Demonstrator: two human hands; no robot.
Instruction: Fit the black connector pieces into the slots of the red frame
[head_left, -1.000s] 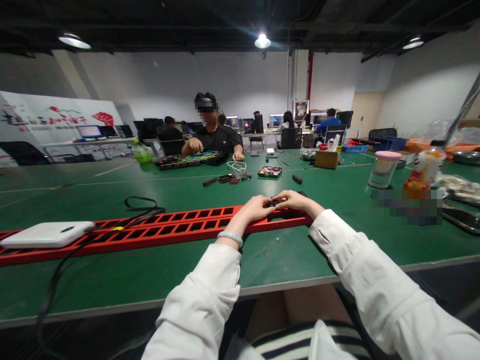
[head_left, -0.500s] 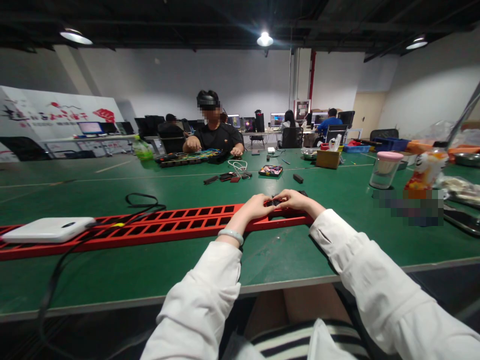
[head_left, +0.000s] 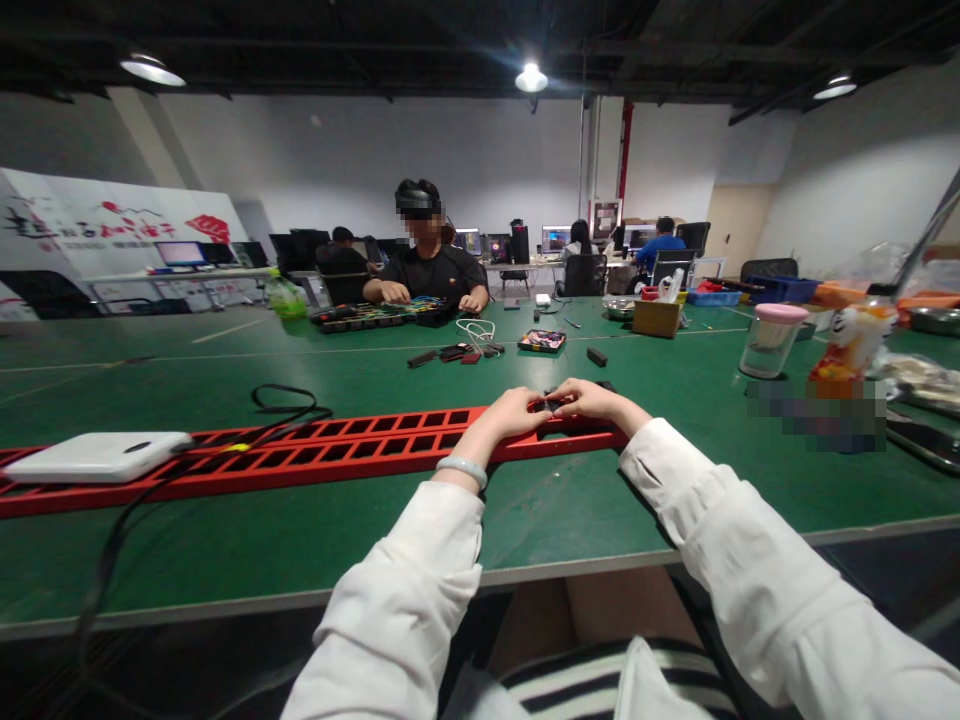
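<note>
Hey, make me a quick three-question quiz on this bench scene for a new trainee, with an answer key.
1. True or false: the white device rests on the red frame.
2. What colour is the clear cup's lid? A) black B) pink C) green
3. Fill in: the left hand and right hand are near the frame's ____ end.

Key: 1. True; 2. B; 3. right

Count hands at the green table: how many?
4: the wearer's left hand and right hand at the red frame; across the table, one co-worker hand by coloured wires, another farther right in view. Others may be hidden.
</note>
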